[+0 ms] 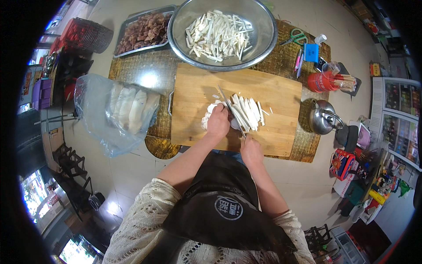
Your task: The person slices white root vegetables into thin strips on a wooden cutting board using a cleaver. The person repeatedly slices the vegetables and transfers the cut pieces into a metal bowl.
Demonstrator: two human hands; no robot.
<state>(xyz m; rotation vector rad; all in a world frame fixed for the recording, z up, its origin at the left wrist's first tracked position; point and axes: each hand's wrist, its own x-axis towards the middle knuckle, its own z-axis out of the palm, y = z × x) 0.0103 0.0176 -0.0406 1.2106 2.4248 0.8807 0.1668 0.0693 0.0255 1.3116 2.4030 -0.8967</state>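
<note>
On the wooden cutting board [194, 79], my right hand [252, 150] grips the handle of a kitchen knife [227, 100], its blade seen nearly edge-on. My left hand [218, 121] rests with curled fingers on a pale, whitish food piece [205, 122], just left of the blade. Right of the blade lie cut white strips [250, 114], a few of them loose. Beyond the board's far edge, a large steel bowl [173, 39] holds many similar strips [219, 36].
A metal tray [145, 49] of brown chunks stands at the far left. Left of the board lies a plastic bag [95, 105] with long pale pieces. Green-handled scissors [296, 37], pens [298, 62], a red container [319, 82] of chopsticks and a steel kettle [321, 117] are at the right.
</note>
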